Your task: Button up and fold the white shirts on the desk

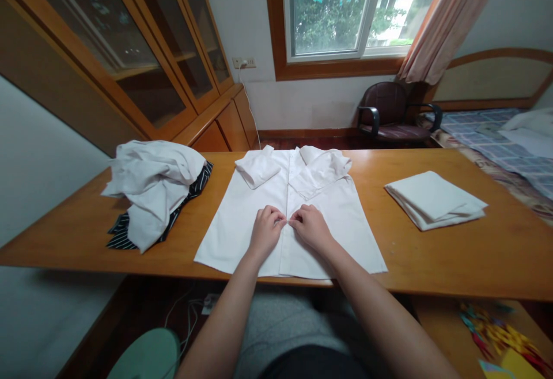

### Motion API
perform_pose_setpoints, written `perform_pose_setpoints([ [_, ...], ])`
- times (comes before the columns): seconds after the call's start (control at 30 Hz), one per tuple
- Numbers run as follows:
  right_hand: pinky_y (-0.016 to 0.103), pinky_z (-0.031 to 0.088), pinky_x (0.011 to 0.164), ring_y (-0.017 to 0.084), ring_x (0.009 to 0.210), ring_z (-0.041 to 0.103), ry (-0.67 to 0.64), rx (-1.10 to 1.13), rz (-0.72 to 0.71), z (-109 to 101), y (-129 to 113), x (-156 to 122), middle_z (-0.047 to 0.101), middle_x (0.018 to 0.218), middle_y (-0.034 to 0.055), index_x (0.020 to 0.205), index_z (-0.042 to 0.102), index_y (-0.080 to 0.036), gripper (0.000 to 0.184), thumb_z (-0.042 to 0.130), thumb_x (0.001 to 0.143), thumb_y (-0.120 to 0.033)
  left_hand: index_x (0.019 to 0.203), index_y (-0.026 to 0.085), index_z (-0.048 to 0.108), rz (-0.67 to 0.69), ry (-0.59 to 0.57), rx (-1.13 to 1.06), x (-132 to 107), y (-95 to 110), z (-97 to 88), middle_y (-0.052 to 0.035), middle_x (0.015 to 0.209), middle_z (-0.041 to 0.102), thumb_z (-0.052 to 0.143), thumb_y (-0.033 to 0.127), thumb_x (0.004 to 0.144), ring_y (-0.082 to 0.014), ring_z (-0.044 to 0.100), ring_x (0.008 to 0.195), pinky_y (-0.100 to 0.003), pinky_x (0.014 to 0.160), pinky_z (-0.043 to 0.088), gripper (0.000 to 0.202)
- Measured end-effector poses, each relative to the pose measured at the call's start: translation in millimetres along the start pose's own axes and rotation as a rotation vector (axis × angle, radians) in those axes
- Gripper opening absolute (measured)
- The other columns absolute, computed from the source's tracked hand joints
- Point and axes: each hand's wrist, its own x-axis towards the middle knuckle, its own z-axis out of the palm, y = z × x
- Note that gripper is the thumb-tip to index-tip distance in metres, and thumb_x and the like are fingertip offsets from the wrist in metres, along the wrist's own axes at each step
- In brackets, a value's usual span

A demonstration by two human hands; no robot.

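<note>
A white button-up shirt [341, 229] lies spread on the wooden table, front side up, its hem toward me. Both sleeves are folded inward over the upper part. My left hand [266, 230] pinches the shirt's front placket from the left, thumb and fingers together. From the right, my right hand [310, 226] pinches the same placket, its fingertips almost meeting those of the left. Whatever button sits between the fingertips is too small to make out.
On the table [432, 264], a crumpled heap of white clothes [158, 171] rests over a black striped cloth [123, 235] at left. A folded white garment [432, 197] lies at right. Beyond are a brown armchair [384, 111] and a bed [488, 125]. A green stool [144, 356] stands below.
</note>
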Motion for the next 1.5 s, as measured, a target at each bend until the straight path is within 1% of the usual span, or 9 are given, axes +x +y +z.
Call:
perform_pose_setpoints([
  [0.3, 0.030, 0.042, 0.082, 0.019, 0.090, 0.057, -0.040, 0.048, -0.141, -5.2, 5.7, -2.8, 0.064, 0.088, 0.0038, 0.084, 0.071, -0.020, 0.005, 0.069, 0.088, -0.018, 0.085, 0.021, 0.065, 0.043, 0.054, 0.007, -2.2, 3.3, 1.8, -0.0039, 0.096, 0.060, 0.061, 0.014, 0.089, -0.0221, 0.054, 0.097, -0.037, 0.091, 0.045, 0.009],
  [0.53, 0.028, 0.043, 0.076, 0.016, 0.080, 0.057, 0.048, 0.095, -0.120, -1.6, 5.9, -4.4, 0.060, 0.085, 0.0013, 0.087, 0.069, -0.020, 0.005, 0.067, 0.087, -0.016, 0.086, 0.021, 0.065, 0.115, 0.044, -0.019, -2.8, 5.6, 1.2, -0.0040, 0.096, 0.060, 0.060, 0.017, 0.091, -0.0212, 0.054, 0.097, -0.036, 0.091, 0.045, 0.008],
  [0.7, 0.029, 0.045, 0.080, 0.017, 0.086, 0.058, 0.062, 0.103, -0.141, -1.7, 6.3, -5.2, 0.063, 0.093, 0.0021, 0.115, 0.066, -0.024, 0.032, 0.062, 0.087, -0.011, 0.087, 0.021, 0.066, 0.102, 0.025, -0.045, -3.6, 6.1, 0.7, -0.0045, 0.097, 0.061, 0.059, 0.019, 0.093, -0.0218, 0.054, 0.099, -0.036, 0.092, 0.046, 0.009],
  [0.87, 0.029, 0.046, 0.080, 0.017, 0.086, 0.059, 0.018, 0.090, -0.151, -2.6, 7.9, -5.5, 0.062, 0.090, 0.0035, 0.091, 0.073, -0.022, 0.022, 0.058, 0.085, -0.007, 0.092, 0.022, 0.068, 0.102, 0.006, -0.074, -4.3, 4.3, -1.3, -0.0045, 0.098, 0.063, 0.050, 0.013, 0.094, -0.0211, 0.056, 0.100, -0.036, 0.093, 0.046, 0.020],
  [1.07, 0.028, 0.046, 0.076, 0.016, 0.077, 0.058, 0.121, 0.214, -0.065, -10.1, 9.0, -5.5, 0.062, 0.084, 0.0017, 0.086, 0.068, -0.020, 0.019, 0.055, 0.078, -0.008, 0.105, 0.022, 0.066, 0.117, 0.016, -0.010, -3.9, 8.3, -1.5, -0.0049, 0.106, 0.066, 0.056, 0.013, 0.090, -0.0229, 0.055, 0.107, -0.038, 0.099, 0.045, 0.019],
  [1.2, 0.028, 0.046, 0.071, 0.016, 0.073, 0.059, 0.117, 0.383, 0.013, -24.9, 15.7, -2.7, 0.066, 0.080, 0.0007, 0.087, 0.066, -0.019, 0.018, 0.053, 0.075, -0.014, 0.111, 0.022, 0.064, 0.143, 0.025, 0.124, -4.9, 11.9, 2.8, -0.0074, 0.111, 0.062, 0.066, 0.022, 0.087, -0.0259, 0.052, 0.109, -0.041, 0.100, 0.044, 0.024],
  [1.3, 0.028, 0.046, 0.068, 0.016, 0.071, 0.059, 0.092, 0.470, 0.022, -45.0, 28.1, -2.2, 0.066, 0.079, 0.0004, 0.086, 0.065, -0.020, 0.015, 0.054, 0.076, -0.022, 0.112, 0.021, 0.062, 0.130, 0.038, 0.178, -5.6, 9.9, 6.0, -0.0088, 0.109, 0.060, 0.068, 0.024, 0.086, -0.0270, 0.053, 0.105, -0.042, 0.097, 0.045, 0.028],
  [1.4, 0.028, 0.045, 0.066, 0.017, 0.072, 0.058, 0.094, 0.578, 0.070, -72.3, 48.0, -6.4, 0.064, 0.078, 0.0006, 0.085, 0.064, -0.020, 0.015, 0.059, 0.075, -0.031, 0.104, 0.020, 0.061, 0.099, 0.058, 0.159, -4.8, 5.5, 8.5, -0.0077, 0.102, 0.059, 0.064, 0.017, 0.085, -0.0245, 0.056, 0.097, -0.039, 0.091, 0.049, 0.020],
  [1.5, 0.027, 0.043, 0.061, 0.017, 0.068, 0.056, 0.181, 0.661, 0.159, -102.5, 71.6, -17.5, 0.061, 0.072, -0.0001, 0.078, 0.062, -0.022, 0.020, 0.068, 0.067, -0.037, 0.088, 0.021, 0.059, 0.052, 0.077, 0.118, -2.1, 2.8, 9.3, -0.0052, 0.089, 0.058, 0.057, 0.011, 0.083, -0.0212, 0.058, 0.086, -0.035, 0.083, 0.050, 0.011],
])
